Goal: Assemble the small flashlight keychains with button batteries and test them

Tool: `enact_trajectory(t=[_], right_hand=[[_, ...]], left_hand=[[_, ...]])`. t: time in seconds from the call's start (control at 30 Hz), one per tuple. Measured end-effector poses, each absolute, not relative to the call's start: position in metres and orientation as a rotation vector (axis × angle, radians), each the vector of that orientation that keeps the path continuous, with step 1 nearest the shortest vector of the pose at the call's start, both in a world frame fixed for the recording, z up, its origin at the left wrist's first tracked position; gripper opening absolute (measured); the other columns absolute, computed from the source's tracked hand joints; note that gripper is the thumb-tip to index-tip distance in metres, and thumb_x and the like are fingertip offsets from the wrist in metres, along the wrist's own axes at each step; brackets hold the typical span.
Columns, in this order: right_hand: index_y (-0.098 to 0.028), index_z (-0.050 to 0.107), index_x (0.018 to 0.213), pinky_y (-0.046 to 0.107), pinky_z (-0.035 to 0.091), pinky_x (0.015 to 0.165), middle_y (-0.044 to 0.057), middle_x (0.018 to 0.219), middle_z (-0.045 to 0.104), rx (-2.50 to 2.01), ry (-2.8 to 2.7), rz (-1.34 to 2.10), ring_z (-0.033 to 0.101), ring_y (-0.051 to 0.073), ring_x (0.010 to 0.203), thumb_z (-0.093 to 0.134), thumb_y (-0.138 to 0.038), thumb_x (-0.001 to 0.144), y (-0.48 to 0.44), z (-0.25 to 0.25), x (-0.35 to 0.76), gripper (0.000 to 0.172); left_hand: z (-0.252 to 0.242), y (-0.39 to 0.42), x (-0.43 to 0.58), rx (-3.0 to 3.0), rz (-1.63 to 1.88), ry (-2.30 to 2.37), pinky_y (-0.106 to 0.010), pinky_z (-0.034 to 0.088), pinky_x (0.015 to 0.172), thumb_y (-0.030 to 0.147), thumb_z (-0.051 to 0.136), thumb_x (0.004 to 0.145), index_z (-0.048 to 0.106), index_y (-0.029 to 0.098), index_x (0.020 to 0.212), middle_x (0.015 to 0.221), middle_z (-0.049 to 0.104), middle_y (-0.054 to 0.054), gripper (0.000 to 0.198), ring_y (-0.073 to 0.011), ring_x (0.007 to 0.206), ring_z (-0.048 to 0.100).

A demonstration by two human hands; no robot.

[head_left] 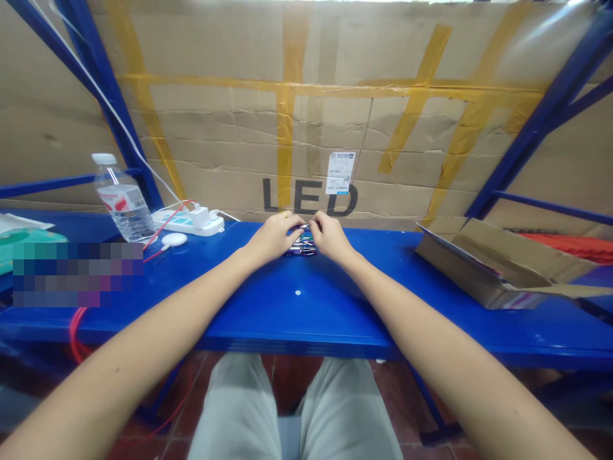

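Several shiny, dark and silvery pens point(302, 246) lie side by side on the blue table, close to its back edge. My left hand point(275, 234) reaches in from the left, with its fingers curled and its thumb at the ends of the pens. From the other side my right hand point(330, 236) bends its fingers in a pinch at the opposite ends. Between the fingertips of both hands, one pen point(305, 227) shows at the back of the row. Fingers and blur hide parts of the pens.
An open cardboard box point(498, 291) stands on the table point(306, 319) at right. To the left are a water bottle point(122, 201), a white power strip point(177, 222), a round white object point(174, 239) and red cable point(76, 332). A large taped cardboard sheet point(215, 147) rises behind.
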State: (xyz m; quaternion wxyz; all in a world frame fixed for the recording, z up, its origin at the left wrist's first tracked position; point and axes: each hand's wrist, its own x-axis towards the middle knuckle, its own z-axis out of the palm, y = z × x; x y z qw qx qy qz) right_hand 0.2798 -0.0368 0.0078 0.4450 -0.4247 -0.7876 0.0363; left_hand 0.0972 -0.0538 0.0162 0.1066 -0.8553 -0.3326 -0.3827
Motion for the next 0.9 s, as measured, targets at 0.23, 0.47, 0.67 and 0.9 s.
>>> enact_trajectory(t=[0.23,0.47,0.67,0.9], right_hand=[[-0.022,0.041,0.076,0.030,0.030,0.063,0.005,0.069,0.056,-1.048,-2.051,-0.071,0.050,0.019,0.065,0.039,-0.020,0.094,-0.043,0.010,0.280,0.018],[-0.021,0.044,0.072,0.027,0.037,0.065,0.002,0.068,0.056,-1.067,-1.851,0.217,0.053,0.017,0.068,0.044,-0.021,0.092,-0.038,0.012,0.281,0.020],[-0.020,0.047,0.075,0.023,0.037,0.044,-0.004,0.058,0.052,-1.043,-1.568,0.952,0.046,0.011,0.041,0.045,-0.023,0.095,-0.038,0.017,0.283,0.020],[-0.012,0.067,0.076,0.025,0.051,0.056,0.009,0.073,0.069,-0.992,-1.567,1.132,0.062,0.015,0.062,0.062,-0.050,0.089,-0.037,0.018,0.286,0.041]], left_hand=[[0.015,-0.056,0.098,-2.449,-1.043,-1.087,-0.034,0.049,0.079,0.023,0.058,0.091,0.072,0.019,0.102,0.089,0.065,-0.007,0.018,-0.0203,0.082,0.063],[0.017,-0.052,0.095,-2.539,-1.190,-1.246,-0.037,0.048,0.087,0.023,0.061,0.088,0.071,0.019,0.102,0.099,0.071,-0.008,0.017,-0.0233,0.094,0.064],[0.019,-0.049,0.091,-2.589,-1.573,-1.381,-0.035,0.049,0.086,0.023,0.065,0.084,0.068,0.019,0.095,0.097,0.073,-0.005,0.013,-0.0209,0.090,0.066],[0.023,-0.053,0.094,-2.670,-1.731,-1.286,-0.035,0.048,0.083,0.023,0.066,0.082,0.069,0.018,0.091,0.091,0.071,-0.004,0.011,-0.0195,0.085,0.064]])
